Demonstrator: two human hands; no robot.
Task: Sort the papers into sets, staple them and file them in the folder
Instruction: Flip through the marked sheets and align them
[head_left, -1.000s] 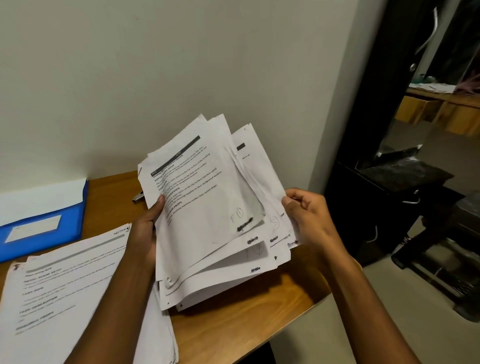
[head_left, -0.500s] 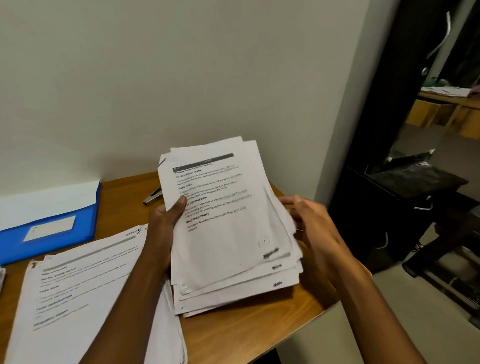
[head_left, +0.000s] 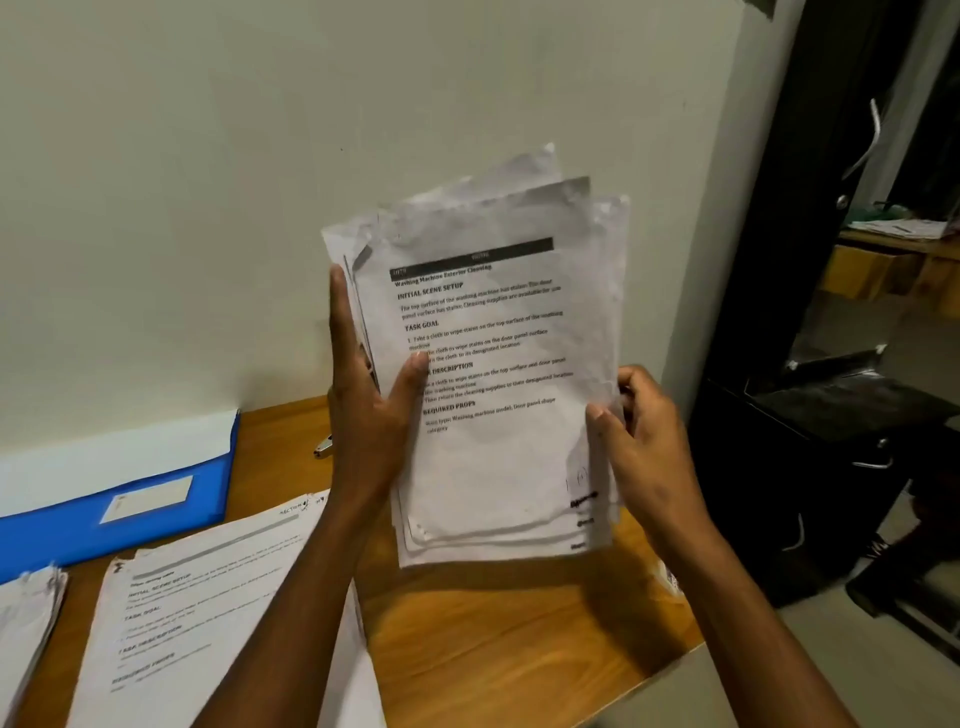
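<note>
I hold a bundle of printed papers (head_left: 498, 395) upright above the wooden table (head_left: 519, 634), its top sheet headed "Washing Machine Exterior Cleaning". My left hand (head_left: 369, 410) grips the bundle's left edge, thumb on the front and fingers behind. My right hand (head_left: 644, 441) pinches the right edge, thumb in front. A blue folder (head_left: 156, 514) with a white label lies at the table's back left. A second pile of papers (head_left: 208, 618) lies flat under my left forearm. A small metal stapler (head_left: 324, 446) peeks out behind my left hand; most of it is hidden.
Another pile of papers (head_left: 26, 618) shows at the left edge of the table. The table stands against a pale wall (head_left: 260, 182). To the right are a dark cabinet (head_left: 810, 467) and the floor beyond the table's right edge.
The fanned bundle has been squared up and raised from a slant over the table to upright. Both hands moved up along its side edges.
</note>
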